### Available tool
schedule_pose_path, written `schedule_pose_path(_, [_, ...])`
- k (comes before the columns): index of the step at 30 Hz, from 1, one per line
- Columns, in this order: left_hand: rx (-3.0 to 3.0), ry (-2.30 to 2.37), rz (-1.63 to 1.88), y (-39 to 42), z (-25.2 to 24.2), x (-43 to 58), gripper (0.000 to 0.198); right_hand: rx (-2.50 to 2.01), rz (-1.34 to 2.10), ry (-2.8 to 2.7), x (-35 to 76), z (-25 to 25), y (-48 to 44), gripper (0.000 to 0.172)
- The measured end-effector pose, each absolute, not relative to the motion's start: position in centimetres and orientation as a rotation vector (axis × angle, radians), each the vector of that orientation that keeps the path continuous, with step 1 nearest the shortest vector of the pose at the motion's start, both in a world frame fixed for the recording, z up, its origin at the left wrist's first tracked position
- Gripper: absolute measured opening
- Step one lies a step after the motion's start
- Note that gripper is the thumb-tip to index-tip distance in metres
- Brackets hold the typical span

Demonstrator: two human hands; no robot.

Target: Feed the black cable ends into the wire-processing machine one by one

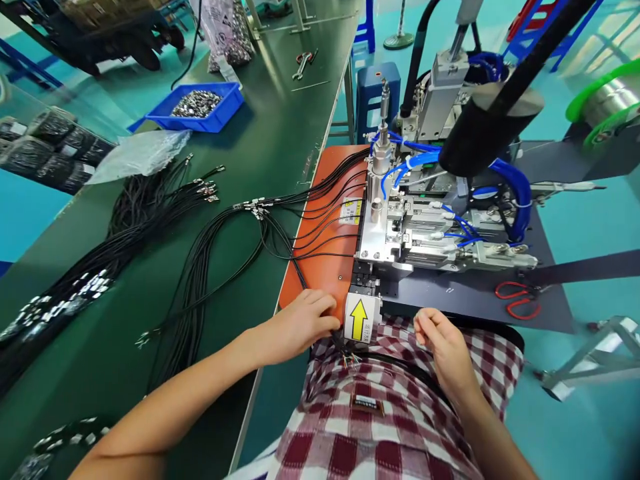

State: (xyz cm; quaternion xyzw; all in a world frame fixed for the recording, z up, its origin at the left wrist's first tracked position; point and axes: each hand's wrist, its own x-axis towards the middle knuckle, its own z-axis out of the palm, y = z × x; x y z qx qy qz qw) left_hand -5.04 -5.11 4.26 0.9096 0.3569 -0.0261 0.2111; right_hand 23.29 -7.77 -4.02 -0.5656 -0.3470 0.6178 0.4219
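Note:
My left hand (309,321) is at the front edge of an orange plate (320,283), its fingers curled round black cables. Their stripped wire ends (350,359) stick out below the fingers, over my lap. Just right of that hand is a white block with a yellow arrow (359,319), part of a metal machine (380,233). Several black cables (330,223) run across the orange plate into the machine's side. My right hand (440,339) is above my lap, in front of the machine, with thumb and fingers pinched together. Whatever may be between them is hidden.
On the green table (270,153) lie bundles of black cables (193,280) with metal connectors. Farther back are a blue tray (200,120) of small metal parts and a wrench (302,65). Red-handled scissors (520,300) lie right of the machine. A black cylinder (480,127) hangs above it.

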Motion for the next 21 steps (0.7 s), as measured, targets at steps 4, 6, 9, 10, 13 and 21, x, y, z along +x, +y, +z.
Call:
schedule_pose_path(4, [2.509,1.019,-0.169,-5.8,4.0,-4.8,0.019,-1.367,1.596,-1.033,22.0,-2.4,-7.5,0.022])
schedule_pose_path(6, [2.324,1.025,-0.072,-5.1,3.8,-4.8,0.013,-1.346,1.614,-1.091,21.3,-1.7,-7.2,0.022])
schedule_pose_path(9, [1.995,0.992,0.172,-4.0,4.1,-4.9,0.007,-1.319,1.62,-1.153,20.3,-1.0,-7.1,0.019])
schedule_pose_path(10, [1.935,1.017,0.259,-3.8,4.3,-4.9,0.009,-1.309,1.619,-1.179,20.1,-0.9,-7.1,0.016])
schedule_pose_path(13, [1.95,1.142,0.438,-3.4,4.7,-4.5,0.016,-1.281,1.625,-1.258,19.5,-0.8,-7.0,0.014])
schedule_pose_path(21, [2.478,0.87,-0.017,-5.0,3.7,-2.2,0.018,-1.316,1.564,-1.219,20.0,-0.7,-5.8,0.014])
